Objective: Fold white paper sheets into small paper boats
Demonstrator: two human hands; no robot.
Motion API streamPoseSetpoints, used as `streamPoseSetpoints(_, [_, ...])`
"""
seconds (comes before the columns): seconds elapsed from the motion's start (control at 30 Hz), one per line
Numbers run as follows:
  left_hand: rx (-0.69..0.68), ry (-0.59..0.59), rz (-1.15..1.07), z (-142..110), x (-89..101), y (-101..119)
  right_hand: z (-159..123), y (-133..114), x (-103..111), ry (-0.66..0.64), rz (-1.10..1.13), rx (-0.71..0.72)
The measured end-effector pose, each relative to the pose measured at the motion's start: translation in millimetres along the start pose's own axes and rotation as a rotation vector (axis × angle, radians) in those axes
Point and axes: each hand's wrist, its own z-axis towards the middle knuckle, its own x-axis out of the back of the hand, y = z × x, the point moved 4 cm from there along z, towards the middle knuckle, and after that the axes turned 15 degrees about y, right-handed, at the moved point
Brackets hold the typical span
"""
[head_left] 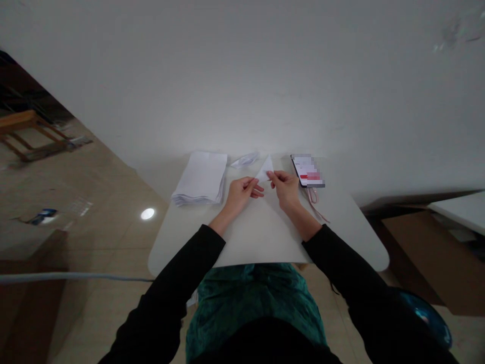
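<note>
Between my two hands is a small piece of white paper (267,166), folded to a triangle with its point toward the wall. My left hand (242,190) pinches its lower left corner between thumb and fingers. On the other side, my right hand (285,187) grips the lower right corner. A thick stack of white paper sheets (202,174) lies left of my hands. Just beyond my left hand rests a folded white paper piece (245,160). To the right of my right hand lies a phone (307,172) with its screen lit.
Everything lies on a white table (257,237) with rounded corners, against a pale wall (242,76). A pink strap (312,197) trails from the phone. Cardboard (432,258) stands at the right, a wooden stool (26,126) at the far left. A cable (76,276) runs in from the left.
</note>
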Motion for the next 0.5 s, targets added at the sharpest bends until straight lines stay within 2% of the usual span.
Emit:
streamPoseSetpoints(0.1, [0.029, 0.015, -0.135, 1.8, 1.2, -0.7, 3.4, 0.3, -0.6, -0.059, 0.052, -0.046])
streamPoseSetpoints(0.23, [0.208, -0.063, -0.426, 4.3, 1.0, -2.1, -2.3, -0.3, -7.6, -0.293, 0.103, -0.151])
streamPoseSetpoints(0.3, [0.239, -0.146, -0.442, 4.6, 1.4, 0.3, -6.4, -3.2, -10.1, -0.384, 0.12, -0.174])
streamPoseSetpoints(0.4, [0.2, -0.228, -0.399, 5.0, 5.1, 6.0, -11.1, -9.1, -12.9, -0.476, 0.184, -0.209])
streamPoseSetpoints(0.5, [0.169, -0.276, -0.38, 4.4, 8.0, 10.1, -14.2, -12.2, -14.3, -0.477, 0.258, -0.281])
